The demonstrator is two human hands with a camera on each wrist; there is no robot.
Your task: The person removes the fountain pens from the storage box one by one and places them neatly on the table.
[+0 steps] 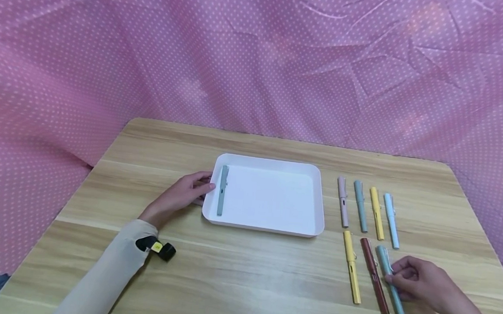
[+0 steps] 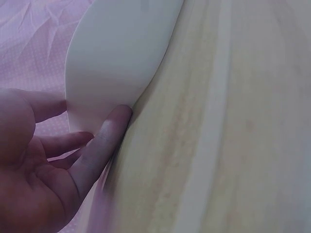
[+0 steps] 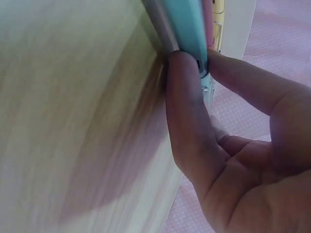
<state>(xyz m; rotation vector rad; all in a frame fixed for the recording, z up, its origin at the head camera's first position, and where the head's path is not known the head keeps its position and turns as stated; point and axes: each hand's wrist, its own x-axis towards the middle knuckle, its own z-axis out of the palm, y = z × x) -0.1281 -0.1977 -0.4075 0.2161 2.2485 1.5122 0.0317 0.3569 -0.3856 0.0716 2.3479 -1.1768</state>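
My right hand [image 1: 422, 282] pinches a teal pen [image 1: 393, 288] between thumb and finger, at the right end of the front row. In the right wrist view that teal pen [image 3: 187, 29] sits between the two fingertips. Beside it lie a dark red pen [image 1: 374, 276] and a yellow pen [image 1: 352, 266]. At the left end of a white tray [image 1: 264, 229], my left hand [image 1: 183, 191] grips the side, thumb at the rim. The left wrist view shows a finger on the tray's outer wall [image 2: 116, 53]. A grey-green pen [image 1: 222, 191] lies inside the tray along its left wall.
Behind the front row lie a lilac pen [image 1: 342, 202], a blue-green pen [image 1: 361, 206], another yellow pen [image 1: 377, 213] and a light blue pen [image 1: 391, 220]. All rest on a wooden table [image 1: 247, 283]. A pink dotted cloth [image 1: 257, 70] hangs behind it and at both sides.
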